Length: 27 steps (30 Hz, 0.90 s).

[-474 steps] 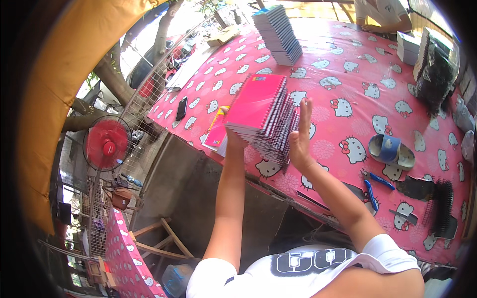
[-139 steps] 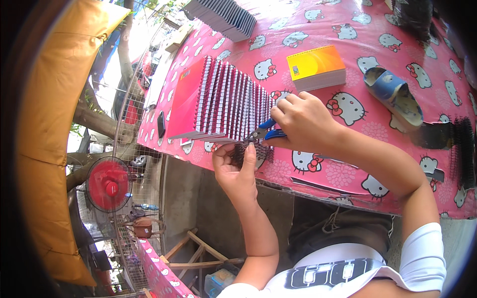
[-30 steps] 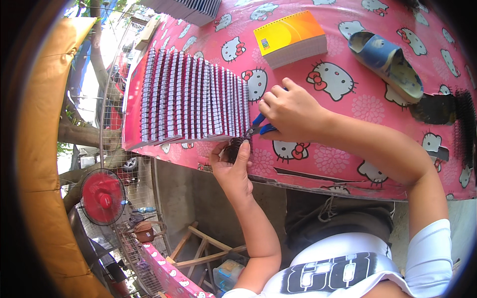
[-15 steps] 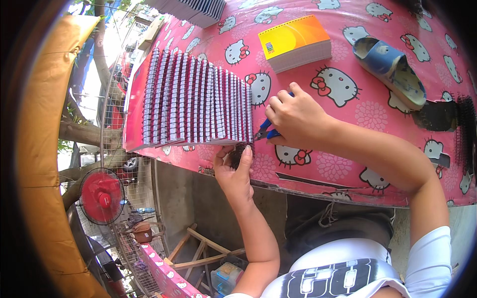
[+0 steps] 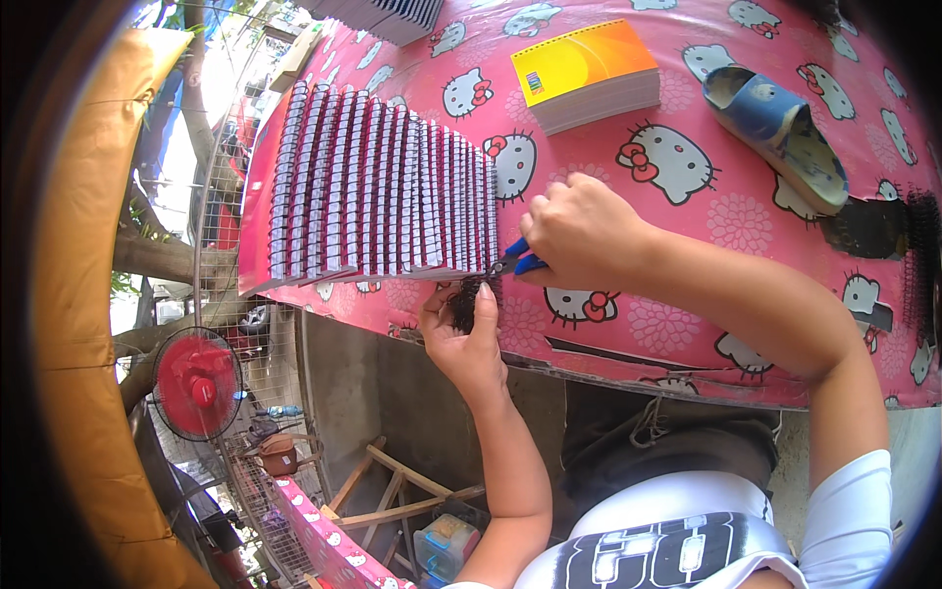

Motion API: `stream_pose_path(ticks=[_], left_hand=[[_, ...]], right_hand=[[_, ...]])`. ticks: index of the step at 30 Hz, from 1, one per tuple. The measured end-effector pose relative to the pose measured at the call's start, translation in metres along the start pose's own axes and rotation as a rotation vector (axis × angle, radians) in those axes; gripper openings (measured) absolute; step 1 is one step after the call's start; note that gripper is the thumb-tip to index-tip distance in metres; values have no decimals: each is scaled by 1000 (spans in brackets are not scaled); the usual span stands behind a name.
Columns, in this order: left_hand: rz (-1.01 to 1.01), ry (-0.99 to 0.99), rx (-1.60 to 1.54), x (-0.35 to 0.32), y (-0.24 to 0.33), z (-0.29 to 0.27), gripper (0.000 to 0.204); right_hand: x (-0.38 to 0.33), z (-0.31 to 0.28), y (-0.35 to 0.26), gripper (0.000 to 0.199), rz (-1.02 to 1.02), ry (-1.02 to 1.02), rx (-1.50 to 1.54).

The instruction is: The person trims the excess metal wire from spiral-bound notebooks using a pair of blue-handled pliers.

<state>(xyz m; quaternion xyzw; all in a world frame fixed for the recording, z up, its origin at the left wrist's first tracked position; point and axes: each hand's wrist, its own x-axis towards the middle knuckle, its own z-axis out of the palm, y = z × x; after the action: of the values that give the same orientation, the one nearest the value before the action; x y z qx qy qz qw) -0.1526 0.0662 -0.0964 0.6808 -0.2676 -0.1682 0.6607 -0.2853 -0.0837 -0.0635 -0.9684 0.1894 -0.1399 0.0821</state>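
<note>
My right hand (image 5: 584, 228) is closed around the blue handles of a pair of pliers (image 5: 518, 259). The dark jaws of the pliers reach the near right corner of a long row of spiral-bound notebooks (image 5: 383, 191), fanned out with their coils up. Just below that corner, my left hand (image 5: 461, 339) pinches a dark bundle that looks like black wire coils (image 5: 465, 308). Thumb and fingers wrap it from both sides. Whether the jaws grip a wire end is too small to tell.
Beyond my right hand lies a thick yellow-orange pad stack (image 5: 589, 74). A blue slipper (image 5: 775, 137) and black wire coils (image 5: 920, 260) lie at the right on the pink tablecloth (image 5: 736, 221). More notebooks (image 5: 392, 18) sit at the far left. A red fan (image 5: 199, 385) stands left of the table.
The pliers and my right hand have moved slightly left and closer to the dark bundle in my left hand. My left hand has barely moved.
</note>
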Motion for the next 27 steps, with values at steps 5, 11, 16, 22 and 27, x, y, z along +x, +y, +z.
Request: stream_pose_path(ticks=[5, 11, 16, 22, 27], left_hand=[[-19, 2, -9, 1, -1, -2, 34], [37, -79, 47, 3, -1, -5, 39], [51, -68, 164, 1, 5, 4, 37], [99, -46, 146, 0, 2, 5, 34], [116, -56, 160, -1, 2, 5, 33]], right_hand=[[-2, -9, 0, 49, 53, -126, 55], [-10, 8, 10, 51, -56, 211, -241], [-4, -1, -1, 50, -23, 1, -152], [-3, -1, 2, 49, -32, 28, -98], [-4, 10, 4, 49, -97, 181, -183]])
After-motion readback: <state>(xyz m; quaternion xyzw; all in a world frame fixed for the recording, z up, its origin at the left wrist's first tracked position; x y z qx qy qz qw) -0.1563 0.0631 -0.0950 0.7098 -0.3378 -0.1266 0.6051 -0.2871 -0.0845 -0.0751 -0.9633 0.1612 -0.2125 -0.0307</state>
